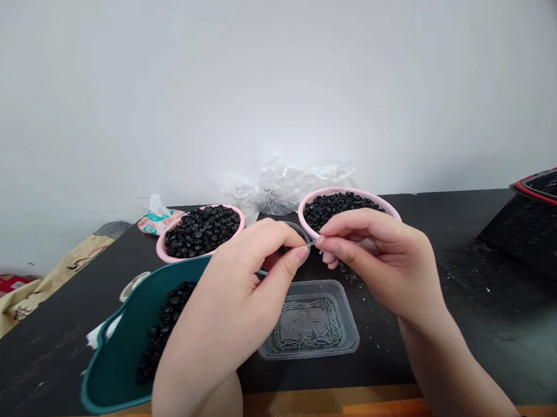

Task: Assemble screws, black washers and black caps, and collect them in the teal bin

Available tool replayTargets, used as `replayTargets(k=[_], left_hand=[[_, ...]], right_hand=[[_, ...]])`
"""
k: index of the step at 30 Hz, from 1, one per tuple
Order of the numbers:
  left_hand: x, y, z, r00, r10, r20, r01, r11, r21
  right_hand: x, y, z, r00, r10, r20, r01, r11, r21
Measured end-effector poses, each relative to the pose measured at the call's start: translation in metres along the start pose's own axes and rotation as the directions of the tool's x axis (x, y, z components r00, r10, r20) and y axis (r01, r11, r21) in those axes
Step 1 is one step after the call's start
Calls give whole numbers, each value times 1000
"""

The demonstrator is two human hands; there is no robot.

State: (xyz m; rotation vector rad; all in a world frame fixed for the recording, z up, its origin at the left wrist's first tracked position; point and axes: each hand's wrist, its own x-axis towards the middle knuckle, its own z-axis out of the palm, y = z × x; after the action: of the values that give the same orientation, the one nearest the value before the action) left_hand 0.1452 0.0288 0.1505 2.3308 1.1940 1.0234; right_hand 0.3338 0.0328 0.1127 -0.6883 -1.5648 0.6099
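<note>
In the middle of the view my left hand (236, 299) and my right hand (382, 264) meet almost fingertip to fingertip. Both are closed in a pinch of thumb and forefinger. A tiny metallic piece (312, 242) shows between the fingertips; its kind is too small to tell. Below the hands stands a clear plastic tub (353, 343) with many thin metal pins or screws. A round clear container (300, 229) is partly hidden behind my left hand. Left of that hand, a teal basin (95, 373) holds small black round parts (173, 309).
Two pink-rimmed baskets, left (164, 252) and right (394, 208), hold more black parts. Clear plastic bags (284, 187) lie against the wall. A tissue pack (156, 221) sits back left, a black crate (539, 228) at right. Small debris dots the black table (403, 327).
</note>
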Motion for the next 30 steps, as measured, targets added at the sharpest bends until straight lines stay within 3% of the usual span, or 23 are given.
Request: replayTargets(k=[7,14,18,24,27,30], left_hand=[[-1,-2,-2,1000,11,4,-11,999,34],[-4,-4,0,997,75,3,-75,997,-19],[-8,-1,0,989,145,13,-143,987,-69],[-12,3,2,999,1,-51,-8,992,-124],[-13,3,4,995,4,-95,-17,990,-137],[-13,3,6,991,27,-127,-33,999,-43]], right_hand=[[3,-1,-5,993,12,118,4,991,-134],[-4,-9,-1,999,-9,-30,5,991,-135],[-11,-13,1,993,-99,-56,88,980,-180],[-12,-15,4,987,-158,-23,143,940,-311],[-12,-17,4,976,-220,-1,198,883,-425],[-13,-17,4,965,-260,33,241,831,-502]])
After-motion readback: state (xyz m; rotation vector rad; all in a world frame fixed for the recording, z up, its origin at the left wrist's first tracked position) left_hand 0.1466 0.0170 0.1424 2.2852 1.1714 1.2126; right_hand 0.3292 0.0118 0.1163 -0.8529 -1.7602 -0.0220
